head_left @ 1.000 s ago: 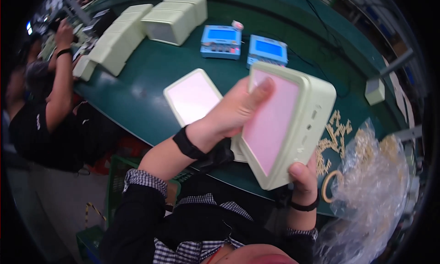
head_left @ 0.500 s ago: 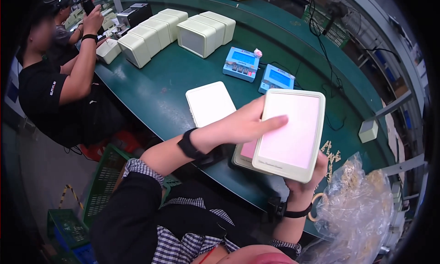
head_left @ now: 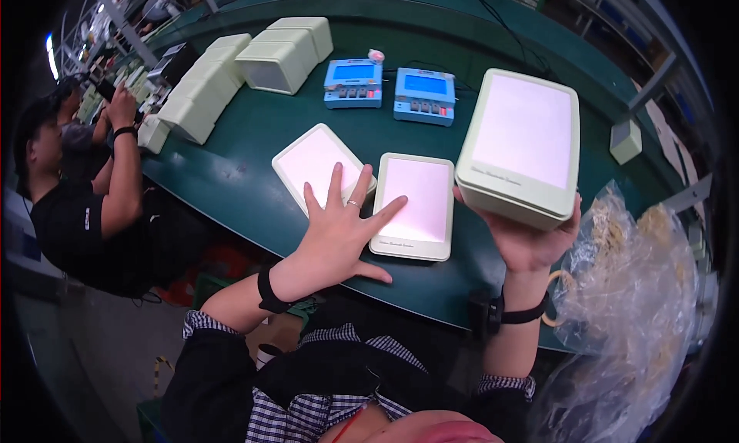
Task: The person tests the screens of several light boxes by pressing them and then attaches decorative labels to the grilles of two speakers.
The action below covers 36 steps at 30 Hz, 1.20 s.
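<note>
A thick cream box-shaped speaker [head_left: 527, 131] with a pale pinkish-white front rests on my right hand [head_left: 531, 247], which grips it from below; some of the fingers are hidden behind it. My left hand [head_left: 331, 239] is open with its fingers spread and holds nothing. Its fingertips lie over two flat cream-rimmed panels. One, the tilted panel [head_left: 315, 157], is at the left, and the other, the upright panel [head_left: 419, 200], lies beside it on the green table; whether the fingertips touch them I cannot tell.
Two blue devices with screens [head_left: 352, 85] stand behind the panels. Rows of cream boxes [head_left: 285, 54] line the far left. A small cream box [head_left: 625, 141] and a clear plastic bag [head_left: 623, 304] are at the right. Another person [head_left: 85, 185] works at the left.
My left hand has let go of the panel, which now lies flat beside the other one. My right hand has lifted the speaker up and to the right. The view has shifted too.
</note>
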{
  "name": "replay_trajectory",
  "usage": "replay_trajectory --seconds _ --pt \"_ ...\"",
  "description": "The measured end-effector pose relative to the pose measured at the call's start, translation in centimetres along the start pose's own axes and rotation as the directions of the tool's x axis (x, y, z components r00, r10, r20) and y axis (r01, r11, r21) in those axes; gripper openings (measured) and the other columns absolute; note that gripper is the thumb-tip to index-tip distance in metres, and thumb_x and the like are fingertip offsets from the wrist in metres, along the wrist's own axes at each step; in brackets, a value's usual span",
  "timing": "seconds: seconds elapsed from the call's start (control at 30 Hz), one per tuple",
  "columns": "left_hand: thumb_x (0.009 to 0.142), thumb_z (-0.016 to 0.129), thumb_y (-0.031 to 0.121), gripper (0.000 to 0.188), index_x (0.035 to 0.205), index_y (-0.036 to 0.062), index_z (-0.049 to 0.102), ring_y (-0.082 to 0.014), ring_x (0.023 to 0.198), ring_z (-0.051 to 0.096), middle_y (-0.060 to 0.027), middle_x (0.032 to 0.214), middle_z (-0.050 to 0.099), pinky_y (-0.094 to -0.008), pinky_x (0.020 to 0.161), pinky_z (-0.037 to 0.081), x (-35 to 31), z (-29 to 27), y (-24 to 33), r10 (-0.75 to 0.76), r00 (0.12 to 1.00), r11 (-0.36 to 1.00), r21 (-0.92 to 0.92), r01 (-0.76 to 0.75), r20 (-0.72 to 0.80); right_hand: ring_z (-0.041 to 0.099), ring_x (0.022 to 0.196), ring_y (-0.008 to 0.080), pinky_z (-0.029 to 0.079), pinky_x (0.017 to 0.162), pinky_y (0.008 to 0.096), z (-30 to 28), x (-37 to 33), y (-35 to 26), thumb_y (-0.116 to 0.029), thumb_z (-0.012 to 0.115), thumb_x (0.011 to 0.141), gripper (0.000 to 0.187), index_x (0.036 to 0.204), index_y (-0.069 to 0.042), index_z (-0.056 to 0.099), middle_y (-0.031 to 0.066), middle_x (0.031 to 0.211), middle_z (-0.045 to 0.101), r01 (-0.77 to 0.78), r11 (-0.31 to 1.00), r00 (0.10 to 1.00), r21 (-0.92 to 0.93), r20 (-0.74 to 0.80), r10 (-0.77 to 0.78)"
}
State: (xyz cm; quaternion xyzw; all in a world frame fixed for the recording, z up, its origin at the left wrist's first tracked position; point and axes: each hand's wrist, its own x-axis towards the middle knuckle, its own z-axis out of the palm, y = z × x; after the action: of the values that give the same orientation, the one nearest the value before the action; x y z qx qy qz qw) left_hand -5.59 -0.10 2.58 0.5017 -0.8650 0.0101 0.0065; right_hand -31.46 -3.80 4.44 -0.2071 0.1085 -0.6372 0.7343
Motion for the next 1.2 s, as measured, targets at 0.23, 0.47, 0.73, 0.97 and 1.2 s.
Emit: replay_trajectory --seconds 0.23,0.47,0.73,0.97,1.2 --pt "0.068 0.077 0.060 0.099 0.152 0.0334 0.033 -0.0611 0.136 0.024 -0.0278 0.156 0.022 -0.0818 0.090 0.030 2.4 1.2 -0.1 0.185 0.977 0.983 0.034 -0.182 -0.104 0.025 0.142 0.0508 0.019 0.108 0.0776 -0.9 0.5 -0.5 -0.055 0.051 0.084 0.082 0.155 -0.023 0.026 0.0186 0.158 0.025 0.114 0.993 0.992 0.021 0.044 -0.115" --pt "0.075 0.072 0.058 0.092 0.152 0.0289 0.032 -0.0614 0.132 0.031 -0.0279 0.154 0.026 -0.0802 0.085 0.036 5.6 2.3 2.6 0.095 0.983 0.990 0.116 -0.077 -0.158 0.025 0.143 0.0493 0.016 0.109 0.0781 -2.3 1.0 -0.7 -0.054 0.051 0.084 0.080 0.154 -0.023 0.028 0.0187 0.158 0.026 0.134 0.987 0.988 0.083 0.072 -0.140" --pt "0.080 0.068 0.061 0.093 0.152 0.0155 0.031 -0.0605 0.127 0.039 -0.0284 0.150 0.034 -0.0737 0.076 0.048 8.9 1.6 4.1 -0.094 0.991 0.978 0.179 0.111 -0.100 0.025 0.143 0.0484 0.013 0.109 0.0785 -2.4 1.2 -1.1 -0.052 0.053 0.083 0.081 0.154 -0.020 0.029 0.0190 0.158 0.026 0.155 0.976 0.978 0.152 0.114 -0.174" --pt "0.086 0.066 0.037 0.074 0.148 0.0080 0.037 -0.0542 0.127 0.045 -0.0223 0.147 0.041 -0.0669 0.076 0.053 8.1 2.7 2.9 -0.020 0.981 0.957 0.281 0.076 -0.195 0.022 0.144 0.0481 0.010 0.110 0.0783 -2.7 1.2 -1.2 -0.050 0.054 0.084 0.082 0.154 -0.019 0.028 0.0195 0.158 0.025 0.149 0.979 0.981 0.138 0.101 -0.164" --pt "0.079 0.062 0.000 0.061 0.138 0.0057 0.049 -0.0429 0.130 0.048 -0.0121 0.141 0.050 -0.0596 0.094 0.050 4.4 -0.2 -0.6 0.237 0.955 0.969 0.115 -0.219 -0.178 0.013 0.147 0.0471 0.009 0.111 0.0762 -2.4 1.4 -1.1 -0.058 0.052 0.089 0.085 0.157 -0.019 0.018 0.0199 0.161 0.016 0.124 0.979 0.986 0.163 0.094 -0.141"
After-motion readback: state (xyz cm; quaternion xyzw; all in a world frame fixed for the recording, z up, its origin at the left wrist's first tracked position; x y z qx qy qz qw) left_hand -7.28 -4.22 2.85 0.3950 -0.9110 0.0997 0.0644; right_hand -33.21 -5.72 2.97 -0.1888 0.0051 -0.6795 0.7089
